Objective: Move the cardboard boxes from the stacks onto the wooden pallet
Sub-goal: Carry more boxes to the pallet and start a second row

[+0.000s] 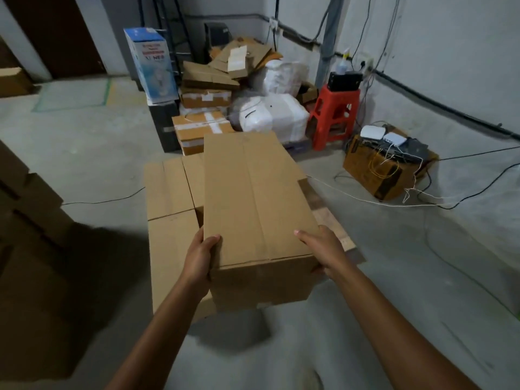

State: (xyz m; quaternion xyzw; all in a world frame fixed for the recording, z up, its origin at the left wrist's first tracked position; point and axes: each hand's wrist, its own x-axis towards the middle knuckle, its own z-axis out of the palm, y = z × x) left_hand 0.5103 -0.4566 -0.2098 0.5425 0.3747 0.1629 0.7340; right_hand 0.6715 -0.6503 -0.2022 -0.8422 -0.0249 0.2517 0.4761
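Plain brown closed cardboard box (254, 198), seamed lengthwise

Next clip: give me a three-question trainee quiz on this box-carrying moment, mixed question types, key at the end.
1. True or false: both hands grip the carried box.
2. The bare part of the pallet shows on which side of the carried box? A) left B) right
3. What colour is the stool by the wall?

Key: 1 true, left hand and right hand on opposite sides; 2 B; 3 red.
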